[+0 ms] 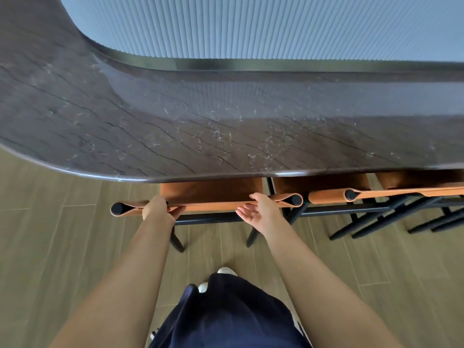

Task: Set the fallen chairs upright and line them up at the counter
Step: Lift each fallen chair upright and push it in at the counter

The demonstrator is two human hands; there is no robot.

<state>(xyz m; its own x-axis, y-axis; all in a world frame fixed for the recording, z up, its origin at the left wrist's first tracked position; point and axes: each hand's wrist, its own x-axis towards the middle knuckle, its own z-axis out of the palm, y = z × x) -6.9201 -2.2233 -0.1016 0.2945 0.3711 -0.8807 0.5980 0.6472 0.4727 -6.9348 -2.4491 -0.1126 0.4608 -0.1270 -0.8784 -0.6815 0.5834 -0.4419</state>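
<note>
Nearest to us, entry one: dark navy cloth garment (226, 315) at the waist, with white shoes (227, 271) showing past its hem on the pale wood-look plank floor (62, 247). Entry two: first chair (213, 190), a tan leather sling seat on a black tubular metal frame, upright, its seat tucked beneath the counter edge. We reach forward to its leather-wrapped top rail (213, 205). Our left hand (159, 208) grips that rail, fingers curled under it. Our right hand (261, 209) lies against the same rail, thumb over the top and fingers loosely spread, closing on nothing. We judge that one hand toward each end of the rail serves to square the chair to the counter, not to lift it. Entry three: second chair (326, 195) and third chair (414, 189), same make, upright to the right, backrests in one line with the first, the second just beside it. Entry four: counter (175, 121), a long dark brown veined stone slab with a rounded left end, overhanging all three seats. Entry five: ribbed blue-grey panel (251, 26) beyond the slab. No fallen chair is in view, so we judge the task near done, with a last nudge outstanding.
</note>
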